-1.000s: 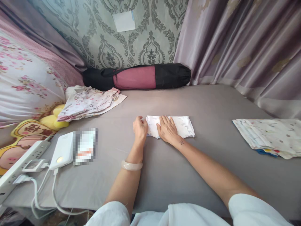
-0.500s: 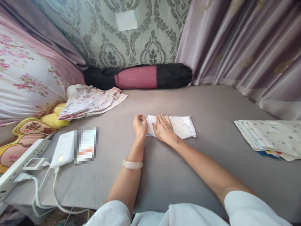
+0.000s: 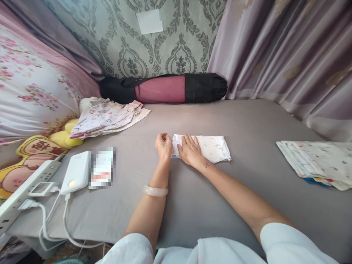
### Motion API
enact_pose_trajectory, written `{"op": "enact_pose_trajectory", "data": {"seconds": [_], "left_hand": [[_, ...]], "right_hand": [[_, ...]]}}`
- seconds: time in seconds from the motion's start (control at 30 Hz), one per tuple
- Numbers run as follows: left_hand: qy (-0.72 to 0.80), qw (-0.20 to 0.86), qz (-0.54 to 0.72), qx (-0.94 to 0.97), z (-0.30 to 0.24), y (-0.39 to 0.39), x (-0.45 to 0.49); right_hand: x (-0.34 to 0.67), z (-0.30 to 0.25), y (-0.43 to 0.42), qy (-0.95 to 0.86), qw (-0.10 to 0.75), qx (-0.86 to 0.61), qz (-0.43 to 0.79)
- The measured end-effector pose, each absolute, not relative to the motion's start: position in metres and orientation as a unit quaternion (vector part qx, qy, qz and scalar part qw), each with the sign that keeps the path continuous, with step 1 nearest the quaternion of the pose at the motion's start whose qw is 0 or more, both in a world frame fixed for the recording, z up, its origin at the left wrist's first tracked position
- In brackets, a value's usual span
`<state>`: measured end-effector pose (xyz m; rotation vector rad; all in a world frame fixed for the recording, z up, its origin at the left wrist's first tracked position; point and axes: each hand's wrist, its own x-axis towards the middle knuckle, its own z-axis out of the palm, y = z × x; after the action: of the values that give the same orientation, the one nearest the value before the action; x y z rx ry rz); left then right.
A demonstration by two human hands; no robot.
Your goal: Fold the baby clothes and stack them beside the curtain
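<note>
A small white printed cloth (image 3: 213, 147), folded into a rectangle, lies in the middle of the grey bed sheet (image 3: 192, 198). My right hand (image 3: 189, 151) rests flat on its left part, fingers stretched out. My left hand (image 3: 164, 145), with a pale bangle on the wrist, is curled at the cloth's left edge and pinches that edge.
A stack of folded printed cloths (image 3: 319, 163) lies at the right. Pink-patterned clothes (image 3: 107, 117) lie at the back left, a black and pink rolled bag (image 3: 165, 90) along the wall. A power bank (image 3: 75, 178), a power strip (image 3: 24, 192), cables and a yellow plush toy (image 3: 66, 135) sit left.
My right hand has slid a little to the left on the cloth, toward my left hand. The left hand's fingers have curled tighter at the cloth's edge.
</note>
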<state>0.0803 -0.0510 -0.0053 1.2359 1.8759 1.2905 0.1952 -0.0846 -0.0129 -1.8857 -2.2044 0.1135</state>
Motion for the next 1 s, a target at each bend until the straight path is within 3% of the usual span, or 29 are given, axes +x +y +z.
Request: {"op": "enact_pose_trajectory", "data": {"seconds": [0.23,0.6,0.77,1.0], "left_hand": [[0.676,0.239,0.56,0.416,-0.013,-0.045,0.078],[0.651,0.267,0.567,0.429,-0.021,-0.041,0.078],[0.631,0.26,0.518,0.516,-0.019,-0.047,0.084],[0.514,0.125,0.364,0.767,-0.023,-0.061,0.104]], "right_hand": [[0.178,-0.012,-0.08,-0.787,0.139,-0.599,0.051],[0.173,-0.02,-0.08,-0.787,0.137,-0.598,0.059],[0.189,-0.012,-0.085,-0.786,0.145,-0.599,0.054],[0.234,-0.009,-0.098,-0.768,0.148,-0.623,-0.008]]}}
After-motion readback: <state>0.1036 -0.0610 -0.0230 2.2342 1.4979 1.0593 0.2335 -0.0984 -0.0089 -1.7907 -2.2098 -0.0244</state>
